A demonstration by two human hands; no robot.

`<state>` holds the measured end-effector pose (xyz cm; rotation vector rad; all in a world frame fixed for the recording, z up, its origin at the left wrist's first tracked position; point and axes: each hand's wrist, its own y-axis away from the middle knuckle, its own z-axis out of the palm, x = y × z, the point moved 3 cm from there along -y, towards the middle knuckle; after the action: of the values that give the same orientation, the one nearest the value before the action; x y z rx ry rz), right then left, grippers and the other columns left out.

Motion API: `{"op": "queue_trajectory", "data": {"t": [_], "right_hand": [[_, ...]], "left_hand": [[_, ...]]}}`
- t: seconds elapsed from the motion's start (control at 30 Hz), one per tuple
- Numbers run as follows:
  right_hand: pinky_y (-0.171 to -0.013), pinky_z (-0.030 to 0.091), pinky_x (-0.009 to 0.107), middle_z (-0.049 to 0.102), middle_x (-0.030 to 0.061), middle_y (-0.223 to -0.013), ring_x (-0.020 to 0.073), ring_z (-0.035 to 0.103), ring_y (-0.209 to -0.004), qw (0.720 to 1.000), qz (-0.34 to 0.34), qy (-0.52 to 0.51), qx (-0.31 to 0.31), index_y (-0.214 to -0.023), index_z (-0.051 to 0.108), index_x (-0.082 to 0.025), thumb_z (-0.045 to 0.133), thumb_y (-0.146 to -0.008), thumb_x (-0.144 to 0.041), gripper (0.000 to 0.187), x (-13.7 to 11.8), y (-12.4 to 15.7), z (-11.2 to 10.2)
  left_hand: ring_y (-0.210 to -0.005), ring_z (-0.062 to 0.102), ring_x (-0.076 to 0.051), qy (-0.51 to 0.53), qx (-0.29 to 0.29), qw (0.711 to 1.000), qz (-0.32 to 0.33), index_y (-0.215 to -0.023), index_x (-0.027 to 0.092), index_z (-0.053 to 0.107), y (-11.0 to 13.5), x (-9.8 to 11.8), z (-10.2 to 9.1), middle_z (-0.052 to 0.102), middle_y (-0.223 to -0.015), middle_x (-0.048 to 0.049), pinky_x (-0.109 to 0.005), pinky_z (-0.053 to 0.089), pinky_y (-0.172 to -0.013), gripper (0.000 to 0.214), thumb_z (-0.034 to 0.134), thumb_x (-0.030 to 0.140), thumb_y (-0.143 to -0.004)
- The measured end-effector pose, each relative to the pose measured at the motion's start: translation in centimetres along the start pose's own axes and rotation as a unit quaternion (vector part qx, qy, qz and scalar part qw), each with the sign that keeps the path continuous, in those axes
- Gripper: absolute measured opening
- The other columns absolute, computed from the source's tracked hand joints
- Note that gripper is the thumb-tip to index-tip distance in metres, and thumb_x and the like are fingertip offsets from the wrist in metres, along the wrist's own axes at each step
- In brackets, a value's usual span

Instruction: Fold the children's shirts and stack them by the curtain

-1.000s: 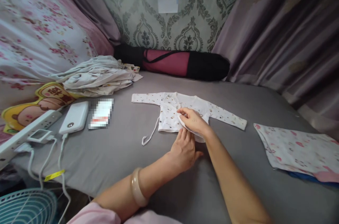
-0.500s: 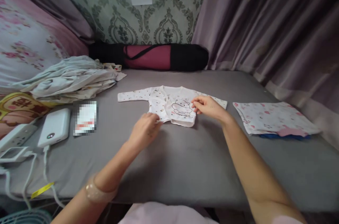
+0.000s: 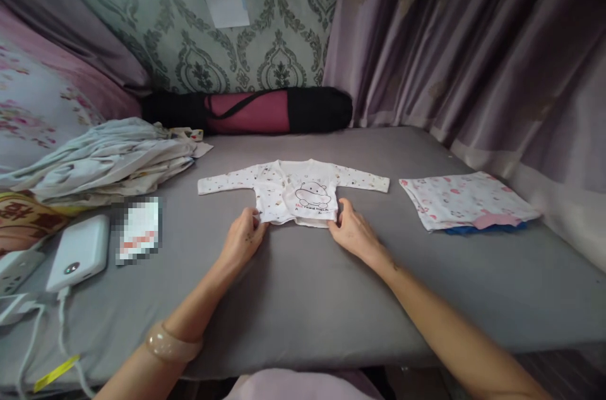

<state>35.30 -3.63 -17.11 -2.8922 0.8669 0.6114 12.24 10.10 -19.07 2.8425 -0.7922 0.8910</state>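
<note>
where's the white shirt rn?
Head view, centre: the white shirt lies on the gray sheet, its lower corners at the left hand and right hand.

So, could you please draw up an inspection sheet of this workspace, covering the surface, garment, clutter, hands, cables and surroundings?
Surface: grey sheet, mostly smooth; spills: nothing seen.
Garment: small white shirt lying spread, sleeves out to both sides, cartoon print on the front.
Clutter: pale cloth pile, white power bank and pixelated item at left; folded printed cloth at right; black-and-maroon bag at the back.
Hands: left hand and right hand at the shirt's two lower corners; firmness of grip unclear.
Cables: white cable plugged into the power bank, yellow tag on it.
Surroundings: patterned wall behind, purplish curtain at right.
</note>
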Motion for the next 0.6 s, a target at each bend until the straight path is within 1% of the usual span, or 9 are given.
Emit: {"op": "queue_trajectory", "data": {"t": [0.07,0.13,0.23,0.3,0.37,0.43,0.5,0.6], "right_hand": [[-0.068,0.039,0.030,0.067,0.0104,-0.103,0.0250,0.064,-0.089,1.000,0.014,0.009,0.006,-0.130,0.038,-0.017,0.049,-0.087,-0.028,0.046,-0.3,0.2,0.1],[-0.069,0.039,0.031,0.068,0.0094,-0.101,0.0250,0.065,-0.089,0.999,0.025,0.017,0.012,-0.129,0.040,-0.018,0.046,-0.088,-0.026,0.043,-0.5,0.3,0.2],[-0.067,0.039,0.031,0.069,0.0089,-0.096,0.0261,0.066,-0.087,0.999,0.034,0.029,0.021,-0.125,0.043,-0.019,0.043,-0.090,-0.028,0.036,-0.8,0.4,0.3],[-0.066,0.038,0.031,0.070,0.0093,-0.095,0.0267,0.066,-0.087,0.999,0.033,0.037,0.021,-0.124,0.044,-0.019,0.044,-0.090,-0.027,0.035,-0.9,0.3,0.4],[-0.065,0.037,0.031,0.070,0.0099,-0.097,0.0269,0.066,-0.088,0.999,0.023,0.045,0.019,-0.125,0.044,-0.018,0.045,-0.089,-0.024,0.036,-0.9,0.2,0.6],[-0.065,0.037,0.031,0.070,0.0101,-0.100,0.0266,0.066,-0.090,0.999,0.006,0.047,0.018,-0.127,0.042,-0.018,0.046,-0.089,-0.021,0.038,-0.9,0.1,0.7],[-0.065,0.036,0.030,0.069,0.0102,-0.100,0.0259,0.066,-0.090,0.999,-0.010,0.047,0.017,-0.128,0.041,-0.018,0.045,-0.090,-0.020,0.039,-0.8,0.1,0.7],[-0.065,0.036,0.030,0.069,0.0109,-0.100,0.0252,0.066,-0.090,0.999,-0.018,0.051,0.007,-0.128,0.040,-0.016,0.045,-0.091,-0.019,0.038,-0.6,0.2,0.4]], "left_hand": [[-0.066,0.056,-0.018,0.005,0.007,1.000,-0.010,-0.105,0.020,0.051,0.1,0.3,-0.1,0.059,-0.070,0.0002,-0.028,0.041,-0.065,0.026,0.044,0.035,-0.086],[-0.062,0.055,-0.017,0.007,0.019,0.999,-0.029,-0.107,0.020,0.052,0.2,0.6,-0.3,0.058,-0.066,0.0016,-0.027,0.040,-0.063,0.027,0.042,0.035,-0.087],[-0.066,0.058,-0.016,0.031,0.037,0.997,-0.056,-0.111,0.021,0.052,0.1,1.3,-0.6,0.062,-0.075,0.0001,-0.026,0.041,-0.065,0.033,0.049,0.038,-0.084],[-0.070,0.060,-0.016,0.058,0.044,0.995,-0.072,-0.110,0.020,0.055,-0.2,1.5,-0.6,0.063,-0.082,-0.0014,-0.026,0.043,-0.067,0.037,0.053,0.042,-0.080],[-0.068,0.060,-0.015,0.092,0.044,0.991,-0.081,-0.107,0.020,0.057,-0.4,1.5,-0.5,0.062,-0.081,-0.0011,-0.025,0.043,-0.067,0.037,0.054,0.043,-0.079],[-0.063,0.057,-0.014,0.124,0.040,0.988,-0.082,-0.106,0.019,0.058,-0.6,1.3,-0.3,0.061,-0.076,0.0005,-0.024,0.043,-0.063,0.034,0.052,0.039,-0.079],[-0.057,0.054,-0.013,0.133,0.038,0.987,-0.076,-0.108,0.019,0.057,-0.7,0.9,-0.3,0.057,-0.071,0.0024,-0.023,0.041,-0.059,0.034,0.049,0.030,-0.077],[-0.060,0.051,-0.013,0.085,0.044,0.994,-0.046,-0.107,0.018,0.058,-0.7,0.4,-0.6,0.053,-0.070,0.0026,-0.023,0.040,-0.061,0.037,0.047,0.021,-0.072]]}}
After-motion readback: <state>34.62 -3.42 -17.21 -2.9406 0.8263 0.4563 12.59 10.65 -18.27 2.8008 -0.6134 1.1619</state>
